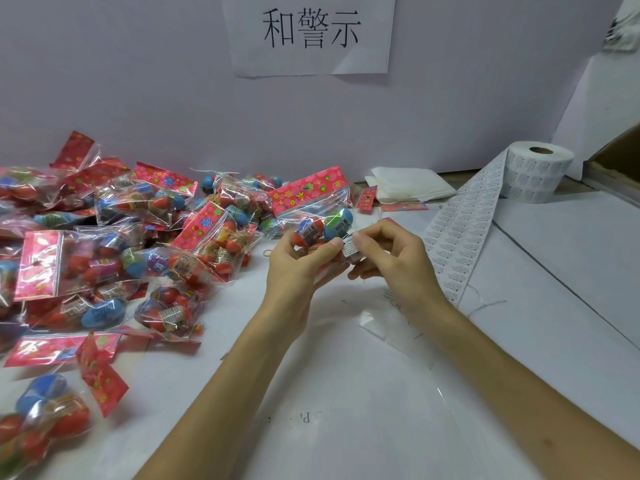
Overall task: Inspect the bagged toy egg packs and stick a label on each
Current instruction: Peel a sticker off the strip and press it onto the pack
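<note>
Where the white desk meets the wall, a pile of packs spreads over its left half: crinkly clear bags, each topped with a flat red flowered card and holding glossy oval eggs, red and blue. One pack is raised just right of the pile. At the right rear a thick white roll with a cardboard core stands on end, and its strip of small printed labels trails forward along the desk. A folded white cloth lies by the wall.

The left grip is curled round the pack's lower end, thumb in front. The right grip pinches a small rectangular label, white with black print, between thumb and forefinger against the bag's near right side; its other fingers curl loosely. Both bare forearms reach in from the bottom edge.
</note>
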### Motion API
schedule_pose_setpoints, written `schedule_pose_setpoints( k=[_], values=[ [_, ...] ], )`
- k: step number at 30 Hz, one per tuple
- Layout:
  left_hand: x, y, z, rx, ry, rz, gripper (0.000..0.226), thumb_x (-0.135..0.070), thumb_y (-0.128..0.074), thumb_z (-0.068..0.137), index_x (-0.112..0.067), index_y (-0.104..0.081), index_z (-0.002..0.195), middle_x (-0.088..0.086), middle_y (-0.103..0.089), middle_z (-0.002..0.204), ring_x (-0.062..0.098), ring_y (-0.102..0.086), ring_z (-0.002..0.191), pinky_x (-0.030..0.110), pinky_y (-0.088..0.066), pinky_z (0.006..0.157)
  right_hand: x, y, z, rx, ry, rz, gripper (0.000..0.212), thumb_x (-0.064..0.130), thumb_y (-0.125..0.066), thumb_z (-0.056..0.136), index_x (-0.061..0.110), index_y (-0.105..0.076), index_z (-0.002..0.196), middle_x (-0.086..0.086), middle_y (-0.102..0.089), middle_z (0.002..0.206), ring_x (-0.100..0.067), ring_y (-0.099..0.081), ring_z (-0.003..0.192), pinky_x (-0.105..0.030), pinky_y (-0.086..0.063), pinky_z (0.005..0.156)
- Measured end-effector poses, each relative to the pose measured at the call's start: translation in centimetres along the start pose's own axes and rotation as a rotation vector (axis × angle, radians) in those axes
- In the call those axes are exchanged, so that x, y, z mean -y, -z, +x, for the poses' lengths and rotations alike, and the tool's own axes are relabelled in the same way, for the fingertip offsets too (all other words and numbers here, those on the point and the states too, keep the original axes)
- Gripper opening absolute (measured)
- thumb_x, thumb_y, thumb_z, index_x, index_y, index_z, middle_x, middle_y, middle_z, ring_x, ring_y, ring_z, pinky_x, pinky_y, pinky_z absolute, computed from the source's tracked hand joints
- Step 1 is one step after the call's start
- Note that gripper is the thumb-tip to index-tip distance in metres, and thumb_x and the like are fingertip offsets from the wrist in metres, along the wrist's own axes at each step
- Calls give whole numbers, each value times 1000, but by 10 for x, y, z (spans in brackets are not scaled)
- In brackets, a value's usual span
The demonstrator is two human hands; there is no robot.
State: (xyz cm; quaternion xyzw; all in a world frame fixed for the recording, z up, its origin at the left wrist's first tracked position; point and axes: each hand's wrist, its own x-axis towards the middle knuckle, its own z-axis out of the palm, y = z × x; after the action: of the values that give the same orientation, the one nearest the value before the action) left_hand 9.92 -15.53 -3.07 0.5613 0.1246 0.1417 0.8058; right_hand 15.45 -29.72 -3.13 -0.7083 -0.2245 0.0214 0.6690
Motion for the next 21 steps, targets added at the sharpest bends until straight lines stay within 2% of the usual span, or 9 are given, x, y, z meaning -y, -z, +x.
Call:
schedule_pose_setpoints(
  k=[2, 4, 7, 10, 15, 17, 21],
  values=[
    [1, 0, -1, 2, -12, -7, 38, -4, -75, 89, -3, -62, 124, 16, -76, 108, 31, -77, 93, 42, -62, 89, 0, -1, -2, 5, 29, -42, 16, 22, -76, 90, 13, -64, 90, 8, -72, 79, -25, -74, 62, -34, -61, 64],
    [1, 2, 0, 4, -17, -17, 36, -3, -75, 89, -2, -62, 123, 17, -76, 107, 31, -77, 93, 42, -62, 89, -1, -3, -2, 20, 34, -51, 16, 19, -77, 91, 12, -62, 90, 10, -71, 79, -24, -74, 63, -31, -60, 63],
    [1, 3, 0, 16, -14, -34, 38, -3, -74, 89, -1, -62, 125, 16, -76, 105, 28, -77, 90, 38, -62, 86, -2, -2, 0, 29, 12, 1, 11, 15, -66, 98, 5, -63, 95, 4, -73, 82, -26, -74, 65, -32, -60, 65],
    [0, 2, 1, 22, -5, -44, 40, -4, -74, 89, -2, -60, 127, 18, -76, 111, 29, -77, 93, 37, -62, 86, -1, -1, 0, 21, -22, 54, 15, 14, -57, 104, 2, -63, 97, -7, -75, 85, -28, -74, 66, -30, -60, 65],
    [0, 3, 2, 29, 17, -90, 43, -3, -72, 91, -1, -58, 131, 13, -76, 104, 24, -76, 89, 34, -62, 84, 1, -2, 1, 24, -61, 93, 10, 16, -59, 102, 8, -65, 104, -9, -75, 88, -28, -75, 68, -31, -60, 66],
    [0, 2, 2, -12, 14, -69, 49, -6, -74, 90, -4, -56, 135, 8, -75, 103, 20, -76, 90, 35, -62, 88, 1, -3, -1, -26, -9, 61, 8, 12, -67, 97, 9, -67, 105, -6, -74, 89, -25, -75, 68, -30, -58, 66],
    [6, 1, 2, -161, 43, 56, 67, -17, -82, 86, -11, -45, 142, 13, -73, 116, 22, -72, 104, 44, -53, 103, 0, -4, -5, -107, 184, -160, 20, 9, -78, 87, 17, -70, 103, 4, -69, 89, -11, -72, 75, -26, -57, 69]
  ],
)
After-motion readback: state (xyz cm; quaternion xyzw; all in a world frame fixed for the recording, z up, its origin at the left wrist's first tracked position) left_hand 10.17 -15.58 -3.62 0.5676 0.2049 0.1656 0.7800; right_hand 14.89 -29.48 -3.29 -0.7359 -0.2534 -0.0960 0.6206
